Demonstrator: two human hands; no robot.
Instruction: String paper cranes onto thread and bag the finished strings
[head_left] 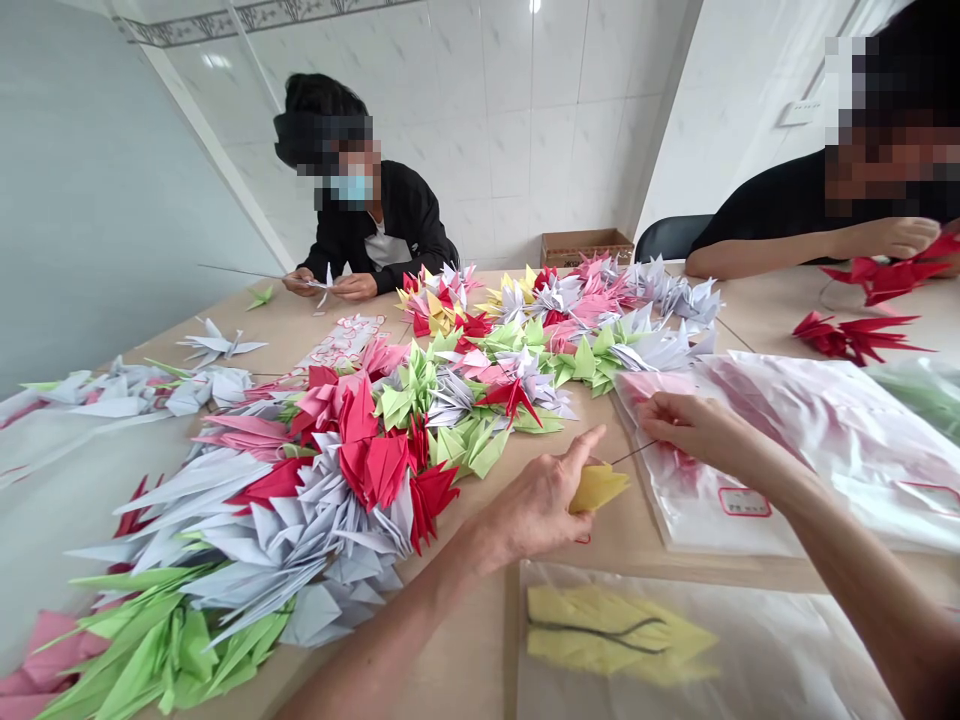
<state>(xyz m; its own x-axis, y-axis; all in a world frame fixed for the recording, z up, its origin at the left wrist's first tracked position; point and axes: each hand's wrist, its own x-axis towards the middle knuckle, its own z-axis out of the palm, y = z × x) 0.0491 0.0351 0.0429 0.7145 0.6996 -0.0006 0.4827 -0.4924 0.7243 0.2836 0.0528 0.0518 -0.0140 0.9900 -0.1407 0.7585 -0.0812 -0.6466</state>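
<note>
My left hand (541,500) is closed on a yellow paper crane (598,487) just above the wooden table. A thin dark needle or wire (634,452) runs from the crane to my right hand (694,425), which pinches its other end. A long string of paper cranes (360,450) in white, red, pink, green and yellow lies to the left of my hands, stretching from the near left corner to the far middle of the table.
A clear bag of yellow cranes (611,630) lies near the table's front edge, and bags of pink cranes (795,440) at right. One person (371,225) sits at the far side, holding a white crane. Another person (840,215) at right handles red cranes (855,335). A cardboard box (586,246) stands behind.
</note>
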